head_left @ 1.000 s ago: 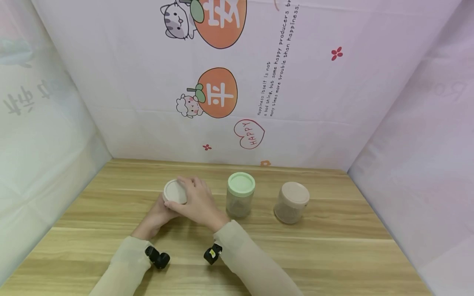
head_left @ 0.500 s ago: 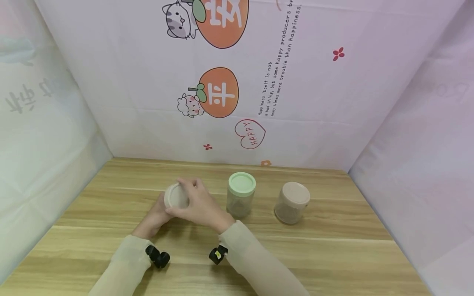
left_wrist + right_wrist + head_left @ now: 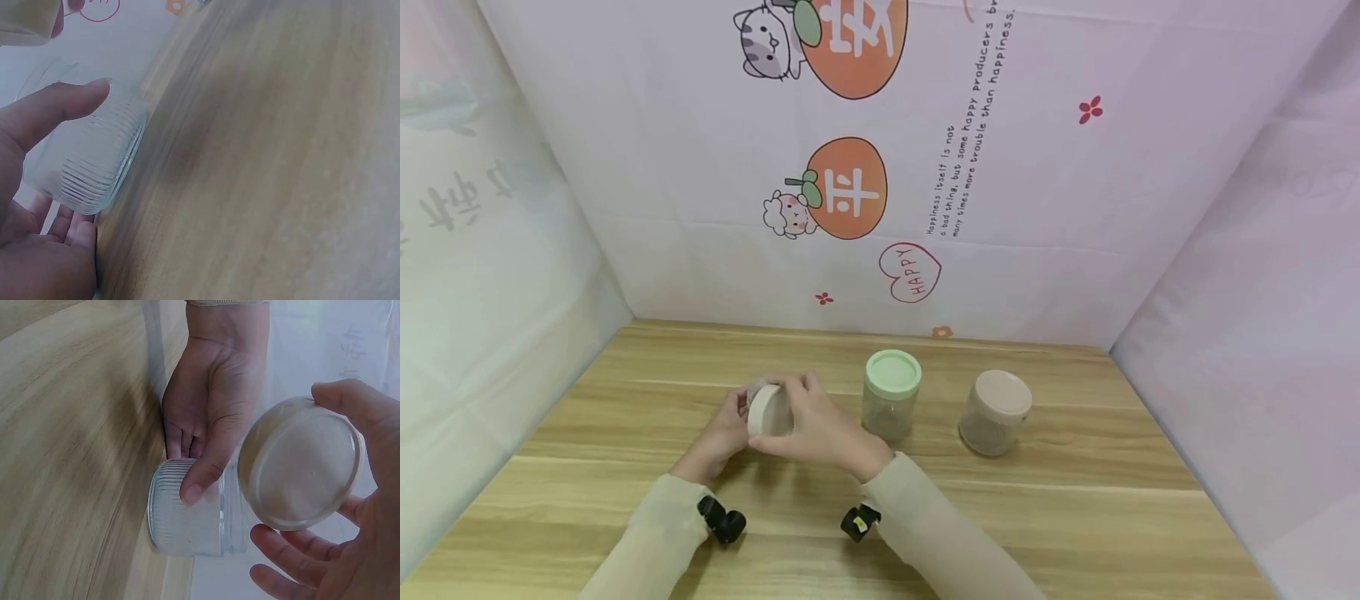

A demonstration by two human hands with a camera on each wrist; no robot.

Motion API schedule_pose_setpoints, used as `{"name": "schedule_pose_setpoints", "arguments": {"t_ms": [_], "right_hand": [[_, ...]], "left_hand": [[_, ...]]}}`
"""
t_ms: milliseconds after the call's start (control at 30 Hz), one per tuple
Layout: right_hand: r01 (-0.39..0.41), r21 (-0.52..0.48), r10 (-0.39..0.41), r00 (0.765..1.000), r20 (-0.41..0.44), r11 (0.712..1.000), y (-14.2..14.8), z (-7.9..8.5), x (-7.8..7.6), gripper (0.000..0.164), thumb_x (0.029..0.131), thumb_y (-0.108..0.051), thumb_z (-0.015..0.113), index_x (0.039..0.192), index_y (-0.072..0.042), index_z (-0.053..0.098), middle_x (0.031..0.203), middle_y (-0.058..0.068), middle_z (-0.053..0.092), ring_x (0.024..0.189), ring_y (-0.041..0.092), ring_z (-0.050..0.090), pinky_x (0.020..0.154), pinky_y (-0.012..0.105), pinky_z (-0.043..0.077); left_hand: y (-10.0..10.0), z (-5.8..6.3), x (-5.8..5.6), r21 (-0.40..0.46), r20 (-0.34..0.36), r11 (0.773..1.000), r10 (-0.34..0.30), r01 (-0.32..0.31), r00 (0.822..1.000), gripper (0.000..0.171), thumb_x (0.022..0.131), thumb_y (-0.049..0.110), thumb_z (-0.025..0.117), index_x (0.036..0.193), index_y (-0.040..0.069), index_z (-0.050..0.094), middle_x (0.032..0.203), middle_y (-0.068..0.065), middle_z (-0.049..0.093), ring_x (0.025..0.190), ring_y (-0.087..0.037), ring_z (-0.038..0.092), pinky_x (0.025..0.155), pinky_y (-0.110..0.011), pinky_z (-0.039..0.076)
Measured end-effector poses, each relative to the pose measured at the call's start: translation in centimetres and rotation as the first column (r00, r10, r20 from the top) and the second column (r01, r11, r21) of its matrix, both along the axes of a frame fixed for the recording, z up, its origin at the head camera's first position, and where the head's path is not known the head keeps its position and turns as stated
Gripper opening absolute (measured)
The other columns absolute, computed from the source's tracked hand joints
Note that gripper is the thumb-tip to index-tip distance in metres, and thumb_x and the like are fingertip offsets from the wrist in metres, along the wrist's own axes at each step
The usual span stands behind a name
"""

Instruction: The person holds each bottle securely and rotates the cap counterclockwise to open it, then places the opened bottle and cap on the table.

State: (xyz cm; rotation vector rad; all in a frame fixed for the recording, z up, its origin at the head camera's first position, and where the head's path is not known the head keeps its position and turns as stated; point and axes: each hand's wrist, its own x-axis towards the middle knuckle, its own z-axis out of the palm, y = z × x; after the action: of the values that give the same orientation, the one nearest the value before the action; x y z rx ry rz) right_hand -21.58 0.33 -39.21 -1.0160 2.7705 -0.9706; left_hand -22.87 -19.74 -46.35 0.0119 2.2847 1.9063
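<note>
A ribbed clear glass jar [image 3: 178, 528] stands upright on the wooden table at the left, its mouth uncovered. My left hand [image 3: 721, 435] grips it, thumb across the near side and fingers round the far side, as the left wrist view shows on the jar [image 3: 94, 156]. In my right hand [image 3: 827, 429] is an off-white round lid [image 3: 303, 472], pinched by its rim between thumb and fingers. The lid is tipped on edge, just above and right of the jar's mouth, and overlaps much of the jar in the head view.
To the right stand two more lidded jars: one with a green lid [image 3: 893, 373], and a shorter one with a beige-pink lid [image 3: 1003, 393]. A printed cloth [image 3: 1015, 275] hangs behind the wooden table [image 3: 1075, 533], and plain cloths flank both sides.
The right hand has lifted the off-white lid off the jar, moving slightly right and turning the lid from nearly flat to steeply tilted. The left hand keeps its grip on the jar.
</note>
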Motion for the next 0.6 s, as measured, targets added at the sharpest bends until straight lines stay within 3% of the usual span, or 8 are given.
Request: {"name": "schedule_pose_setpoints", "arguments": {"t_ms": [200, 367, 600], "right_hand": [[-0.033, 0.069, 0.032, 0.999, 0.011, 0.997, 1.2, 0.1, 0.4, 0.087, 0.083, -0.069, 0.067, 0.149, -0.019, 0.041, 0.139, 0.009, 0.05, 0.109, 0.015, 0.055, 0.082, 0.033, 0.052], [-0.089, 0.036, 0.087, 0.995, 0.054, 0.995, 2.0, -0.3, 0.3, 0.092, 0.083, -0.07, 0.067, 0.148, -0.011, 0.041, 0.135, 0.004, 0.056, 0.117, 0.017, 0.057, 0.092, 0.034, 0.051], [-0.151, 0.024, 0.147, 0.982, 0.115, 0.988, 2.8, -1.2, 0.0, 0.087, 0.081, -0.07, 0.069, 0.143, -0.015, 0.042, 0.128, -0.001, 0.057, 0.118, 0.016, 0.056, 0.092, 0.031, 0.05]], "left_hand": [[-0.1, -0.2, -0.1, 0.017, 0.007, 1.0, -0.01, 0.01, 1.0, 0.086, 0.091, 0.004, 0.068, 0.153, -0.006, 0.009, 0.155, -0.028, 0.021, 0.145, -0.044, 0.022, 0.118, -0.053, 0.021], [-0.2, -0.4, -0.3, 0.007, 0.012, 1.0, -0.005, 0.005, 1.0, 0.091, 0.09, 0.013, 0.075, 0.153, -0.004, 0.011, 0.155, -0.028, 0.022, 0.144, -0.044, 0.022, 0.118, -0.053, 0.022], [-0.1, -0.3, -0.3, -0.008, 0.026, 1.0, 0.0, 0.001, 1.0, 0.094, 0.088, 0.017, 0.078, 0.152, -0.003, 0.012, 0.157, -0.028, 0.018, 0.147, -0.046, 0.016, 0.117, -0.054, 0.02]]}}
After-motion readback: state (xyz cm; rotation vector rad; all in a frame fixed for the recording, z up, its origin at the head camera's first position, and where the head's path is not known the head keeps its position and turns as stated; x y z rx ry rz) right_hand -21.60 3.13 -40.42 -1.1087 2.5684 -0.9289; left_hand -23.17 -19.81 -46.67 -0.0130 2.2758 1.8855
